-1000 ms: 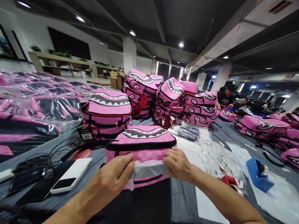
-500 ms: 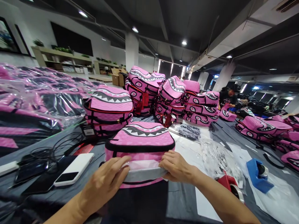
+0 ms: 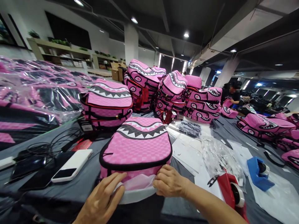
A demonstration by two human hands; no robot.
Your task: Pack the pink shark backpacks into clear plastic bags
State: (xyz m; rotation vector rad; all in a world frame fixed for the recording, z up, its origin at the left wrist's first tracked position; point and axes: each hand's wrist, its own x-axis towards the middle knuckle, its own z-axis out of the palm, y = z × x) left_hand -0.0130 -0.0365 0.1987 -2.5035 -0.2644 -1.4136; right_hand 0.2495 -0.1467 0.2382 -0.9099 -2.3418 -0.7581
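one backpack [image 3: 140, 148] beyond the grip [image 3: 170, 182]

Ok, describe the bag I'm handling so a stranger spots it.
On the grey table, find the stacked pink backpacks in the middle. In front of them is one pink bag with a toothed-mouth print. Unlike its neighbours, it has the left hand and right hand at its near side, whitish film between them.

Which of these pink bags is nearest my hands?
The front-centre bag, where your left hand and right hand hold a translucent strip at its near side; the other pink bags sit farther off.
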